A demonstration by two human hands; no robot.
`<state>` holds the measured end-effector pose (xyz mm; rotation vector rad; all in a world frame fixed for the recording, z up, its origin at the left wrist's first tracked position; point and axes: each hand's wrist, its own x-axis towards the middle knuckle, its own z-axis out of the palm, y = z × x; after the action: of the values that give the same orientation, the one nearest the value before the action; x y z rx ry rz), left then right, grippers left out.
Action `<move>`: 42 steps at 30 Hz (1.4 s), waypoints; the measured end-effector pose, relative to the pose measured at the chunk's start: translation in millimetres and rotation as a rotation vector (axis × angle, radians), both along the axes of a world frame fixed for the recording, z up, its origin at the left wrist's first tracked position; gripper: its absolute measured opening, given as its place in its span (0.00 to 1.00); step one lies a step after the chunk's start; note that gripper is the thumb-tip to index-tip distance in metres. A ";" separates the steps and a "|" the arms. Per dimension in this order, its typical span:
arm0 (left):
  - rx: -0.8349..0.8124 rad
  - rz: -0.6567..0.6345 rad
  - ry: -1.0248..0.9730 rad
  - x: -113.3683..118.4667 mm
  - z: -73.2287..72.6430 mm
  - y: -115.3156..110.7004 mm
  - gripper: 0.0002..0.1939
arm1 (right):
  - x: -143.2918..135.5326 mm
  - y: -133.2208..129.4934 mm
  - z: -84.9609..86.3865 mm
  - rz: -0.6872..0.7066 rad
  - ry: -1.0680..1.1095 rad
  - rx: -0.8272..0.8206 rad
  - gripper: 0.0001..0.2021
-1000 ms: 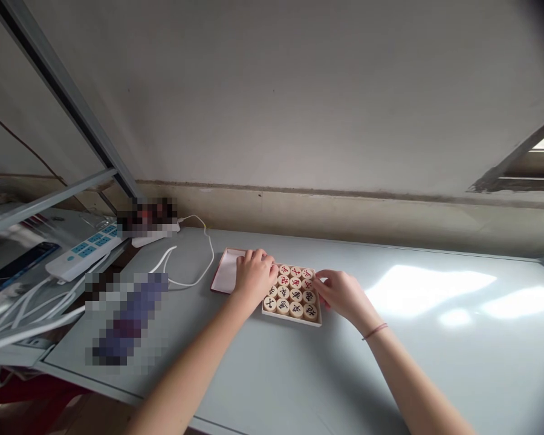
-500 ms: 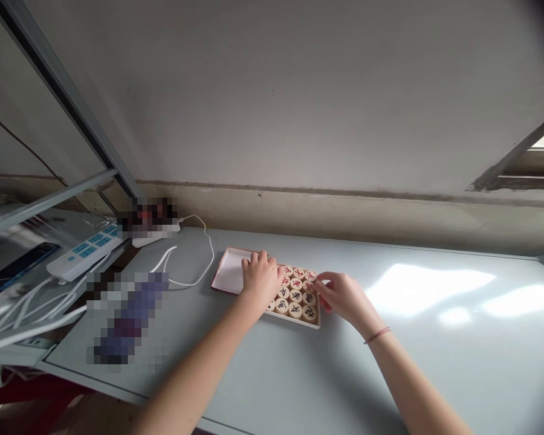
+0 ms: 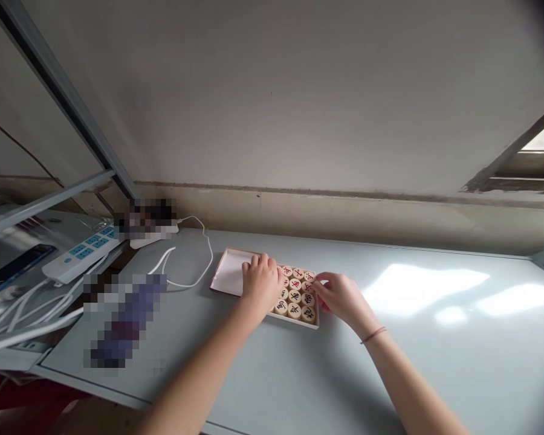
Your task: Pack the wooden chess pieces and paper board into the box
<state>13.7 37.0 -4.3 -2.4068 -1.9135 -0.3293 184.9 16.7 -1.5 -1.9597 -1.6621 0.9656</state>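
Round wooden pieces (image 3: 294, 296) with red and black characters fill a shallow white box (image 3: 294, 321) in rows. A white-lined lid or tray with a red edge (image 3: 228, 272) lies at the box's left. Over the box's left part rests my left hand (image 3: 262, 281), fingers bent and covering some pieces; what is under its fingertips is hidden. At the box's right edge my right hand (image 3: 338, 294) has thumb and forefinger pinched near the upper right pieces. Whether it grips the edge or a piece is too small to tell.
White power strips (image 3: 79, 257) and cables lie at the left, beside a metal frame post (image 3: 63, 90). A blurred dark blue object (image 3: 131, 320) is on the grey table (image 3: 272, 374). A wall stands behind; a phone (image 3: 16, 269) lies far left.
The view has shifted slightly. My left hand has slid a little to the right over the pieces; my right hand stays at the box's right edge.
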 end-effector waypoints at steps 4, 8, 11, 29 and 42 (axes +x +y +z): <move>0.006 -0.055 -0.038 -2.8 -1.1 0.8 0.11 | -1.0 -0.5 0.0 -0.005 0.009 -0.007 0.10; -0.006 -0.074 -0.088 -8.6 -3.9 3.1 0.08 | 2.2 0.6 0.7 0.008 -0.010 -0.001 0.12; 0.035 -0.109 -0.168 -12.1 -1.6 3.2 0.08 | 5.2 1.0 1.5 -0.029 -0.092 0.117 0.14; -0.196 -0.140 -1.323 3.8 3.5 -7.8 0.11 | 19.6 10.3 -27.4 -0.091 -0.177 0.674 0.11; -0.027 -0.261 -1.033 6.1 -2.4 -11.1 0.14 | 25.3 11.7 -26.6 -0.113 -0.185 0.636 0.17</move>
<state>19.8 25.9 -6.7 -2.7495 -1.7779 -1.8592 210.2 28.4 -28.1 -1.7030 -1.6603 0.1686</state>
